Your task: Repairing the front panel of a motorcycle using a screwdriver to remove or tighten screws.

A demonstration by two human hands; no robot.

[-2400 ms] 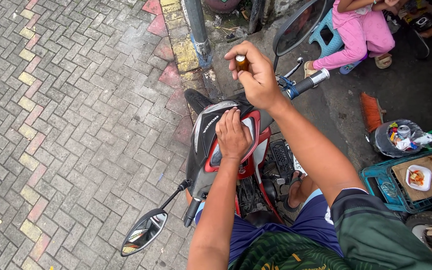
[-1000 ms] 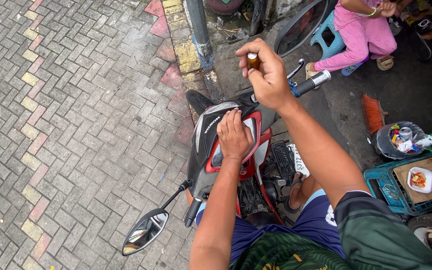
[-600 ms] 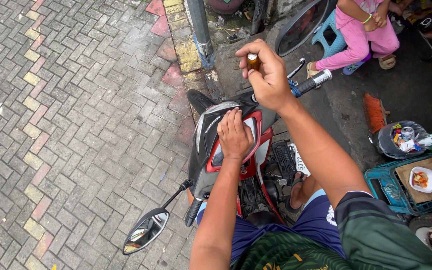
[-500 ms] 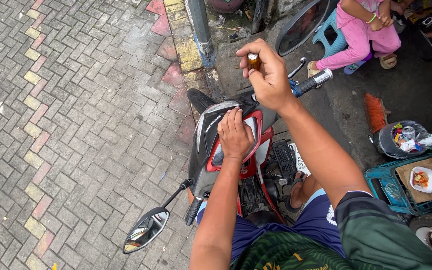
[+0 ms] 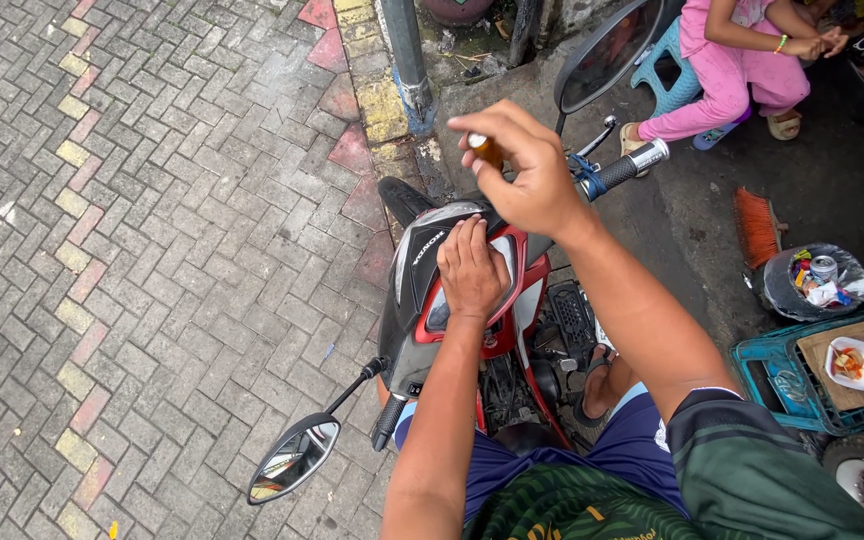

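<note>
Scooter dash panel (image 5: 472, 300), red and grey, centre of view; the person sits astride, the front pointing to about 11 o'clock.

Far left: herringbone brick pavement (image 5: 132, 200), grey with yellow and red bricks.

At 7 o'clock of the dash: left mirror (image 5: 294, 458) on a black stalk, glass facing up.

Left hand (image 5: 472, 268) lies flat on the dash cover, palm down, fingers together and extended, gripping nothing; forearm runs back to 6 o'clock.

At 12 o'clock of the left hand, raised clear of the scooter: right hand (image 5: 527, 170), fingers curled, thumb and fingertips pinched around a small amber vial (image 5: 485, 150) with a pale cap. Vial sits at the 10 o'clock edge of that hand, roughly upright.

Just right of the right hand: right handlebar grip (image 5: 624, 168), black with a silver end; right mirror (image 5: 607, 55) above it.

Upper right: seated person in pink (image 5: 732, 70) on a blue stool.

Right edge: orange brush (image 5: 755, 225), bag of rubbish (image 5: 807, 282), teal crate (image 5: 782, 375) carrying food trays.
</note>
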